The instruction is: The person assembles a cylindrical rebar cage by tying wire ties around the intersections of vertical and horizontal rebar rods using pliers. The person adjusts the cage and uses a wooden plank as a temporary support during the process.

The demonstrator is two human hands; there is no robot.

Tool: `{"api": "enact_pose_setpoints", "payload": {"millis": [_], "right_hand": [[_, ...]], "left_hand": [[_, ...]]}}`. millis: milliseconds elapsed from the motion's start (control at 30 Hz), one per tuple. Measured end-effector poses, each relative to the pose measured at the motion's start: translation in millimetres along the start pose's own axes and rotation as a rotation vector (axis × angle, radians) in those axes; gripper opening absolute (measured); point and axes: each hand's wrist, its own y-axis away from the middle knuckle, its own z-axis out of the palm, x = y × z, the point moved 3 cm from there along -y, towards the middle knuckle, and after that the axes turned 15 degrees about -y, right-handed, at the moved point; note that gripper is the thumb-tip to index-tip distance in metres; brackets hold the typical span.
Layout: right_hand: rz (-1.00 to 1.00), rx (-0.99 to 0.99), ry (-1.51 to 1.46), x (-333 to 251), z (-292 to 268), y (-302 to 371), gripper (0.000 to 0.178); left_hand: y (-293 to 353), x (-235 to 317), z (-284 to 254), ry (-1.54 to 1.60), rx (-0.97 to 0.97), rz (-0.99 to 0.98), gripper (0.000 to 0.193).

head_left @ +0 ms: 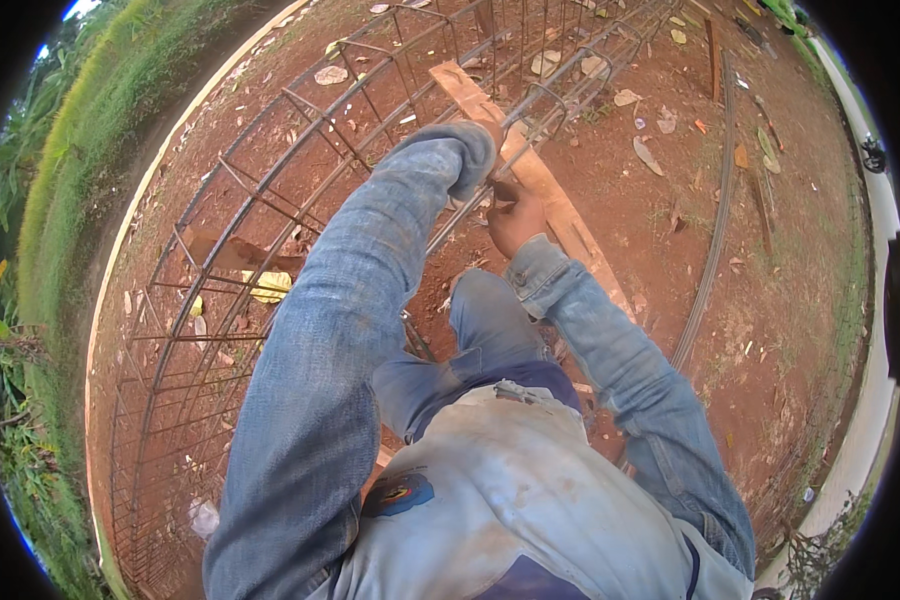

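A long cage of steel reinforcing bars (260, 190) stretches across the red soil, its longitudinal bars tied to square stirrups. Under its near bars lies a wooden plank (550, 195), set at a slant. My right hand (518, 218) is at the cage's lower bars beside the plank, its fingers curled in a closed grip. Whatever they grip is dark and too small to name. My left arm reaches over the cage, and its denim cuff hides nearly all of my left hand (492, 131), which is against the bars by the plank; its fingers do not show.
Loose steel rods (715, 240) lie on the ground to the right. Dry leaves (647, 155) are scattered about. A pale border (130, 230) and grass (60, 200) run along the left, and a pale strip (880, 250) curves along the right. My bent knee (495, 310) is beside the cage.
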Motion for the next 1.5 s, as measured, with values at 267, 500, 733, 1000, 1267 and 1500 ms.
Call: {"api": "enact_pose_setpoints", "payload": {"millis": [267, 500, 733, 1000, 1267, 1500], "right_hand": [[0.109, -0.105, -1.083, 68, 55, 21, 0.063], [0.145, 0.006, -0.710, 56, 42, 95, 0.047], [0.355, -1.122, 0.536, 223, 205, 189, 0.024], [0.442, -0.807, 0.723, 364, 236, 227, 0.029], [0.649, -0.653, 0.519, 397, 261, 232, 0.045], [0.757, -0.984, 0.345, 249, 207, 199, 0.038]], "left_hand": [[-49, 75, 4, -0.500, -0.078, 0.040, 0.024], [133, 16, -8, 0.398, 0.553, -0.370, 0.028], [388, 126, 201, 1.213, 0.622, -1.054, 0.015], [563, 411, 311, 1.377, 0.072, -2.161, 0.023], [523, 393, 333, 1.460, 0.391, -1.860, 0.025], [484, 239, 319, 1.317, 0.569, -1.492, 0.021]]}}
